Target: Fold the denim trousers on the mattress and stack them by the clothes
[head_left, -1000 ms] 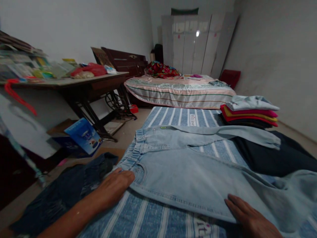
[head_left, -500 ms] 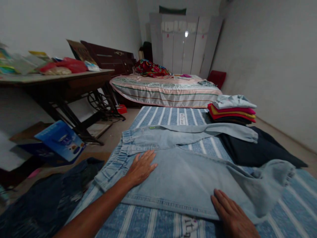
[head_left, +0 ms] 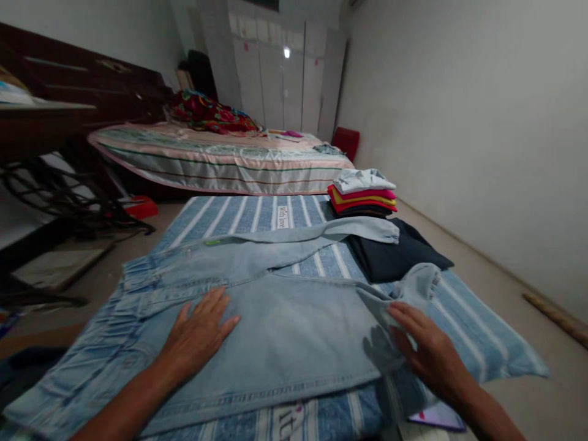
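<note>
Light blue jeans point(head_left: 294, 318) lie spread on a blue-and-white striped mat point(head_left: 248, 214) on the floor. My left hand point(head_left: 195, 334) rests flat on the seat of the jeans, fingers stretched out. My right hand point(head_left: 425, 352) presses flat on the near leg where its lower end is folded back, the hem point(head_left: 420, 278) standing up just beyond my fingers. The far leg point(head_left: 340, 231) stretches right across the mat.
A dark folded garment point(head_left: 397, 257) lies on the mat beside a stack of folded clothes point(head_left: 362, 193). A striped mattress point(head_left: 220, 162) lies behind, a white wardrobe point(head_left: 275, 73) at the back. A dark table frame point(head_left: 50, 190) stands left, a wall right.
My view has swung right. My left hand slid down the jeans toward me. My right hand moved up onto the near leg, whose end now lies folded further back.
</note>
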The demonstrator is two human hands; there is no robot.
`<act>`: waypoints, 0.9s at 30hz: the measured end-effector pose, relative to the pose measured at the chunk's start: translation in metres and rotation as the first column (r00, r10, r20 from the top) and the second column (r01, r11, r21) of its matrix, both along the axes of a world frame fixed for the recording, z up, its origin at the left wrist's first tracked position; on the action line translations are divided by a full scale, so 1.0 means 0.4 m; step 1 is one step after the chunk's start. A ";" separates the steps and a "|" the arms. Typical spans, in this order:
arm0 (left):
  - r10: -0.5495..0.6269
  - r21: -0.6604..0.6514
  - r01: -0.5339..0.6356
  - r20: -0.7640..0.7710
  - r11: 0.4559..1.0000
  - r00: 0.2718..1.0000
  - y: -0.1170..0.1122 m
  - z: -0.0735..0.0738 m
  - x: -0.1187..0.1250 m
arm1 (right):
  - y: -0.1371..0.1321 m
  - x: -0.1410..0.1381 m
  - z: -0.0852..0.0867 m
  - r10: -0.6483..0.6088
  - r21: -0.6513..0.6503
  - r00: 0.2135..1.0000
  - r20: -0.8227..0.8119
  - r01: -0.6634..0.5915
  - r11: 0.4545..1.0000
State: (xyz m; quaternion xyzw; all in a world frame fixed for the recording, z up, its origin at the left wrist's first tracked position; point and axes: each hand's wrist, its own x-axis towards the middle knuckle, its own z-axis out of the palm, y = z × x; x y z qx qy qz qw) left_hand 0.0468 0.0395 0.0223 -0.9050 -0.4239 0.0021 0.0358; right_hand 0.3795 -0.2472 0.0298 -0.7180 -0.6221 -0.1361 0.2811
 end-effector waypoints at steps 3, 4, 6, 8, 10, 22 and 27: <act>-0.162 -0.001 0.162 0.045 0.987 0.986 -0.032 0.005 0.082 | 0.005 0.146 0.007 -0.199 -0.022 0.980 -0.003 0.199 0.980; -0.208 -0.021 0.210 0.064 0.978 0.976 -0.041 0.007 0.113 | 0.007 0.196 0.005 -0.280 -0.041 0.960 -0.027 0.279 0.959; -0.284 -0.067 0.291 0.097 0.954 0.954 -0.057 0.011 0.174 | 0.013 0.291 -0.001 -0.478 -0.090 0.867 -0.144 0.469 0.879; -0.338 -0.105 0.350 0.119 0.931 0.934 -0.068 0.013 0.234 | 0.018 0.367 -0.008 -0.654 -0.193 0.669 -0.354 0.632 0.751; -0.372 -0.126 0.388 0.134 0.913 0.918 -0.073 0.011 0.288 | 0.025 0.418 -0.016 -0.710 -0.278 0.488 -0.508 0.687 0.671; -0.346 -0.053 0.359 0.161 0.932 0.924 -0.074 -0.058 0.367 | 0.071 0.425 -0.054 -0.204 -0.010 0.290 -0.935 0.554 0.832; -0.346 -0.058 0.359 0.167 0.932 0.923 -0.071 -0.056 0.369 | 0.071 0.401 -0.029 -0.032 0.123 0.263 -0.964 0.549 0.827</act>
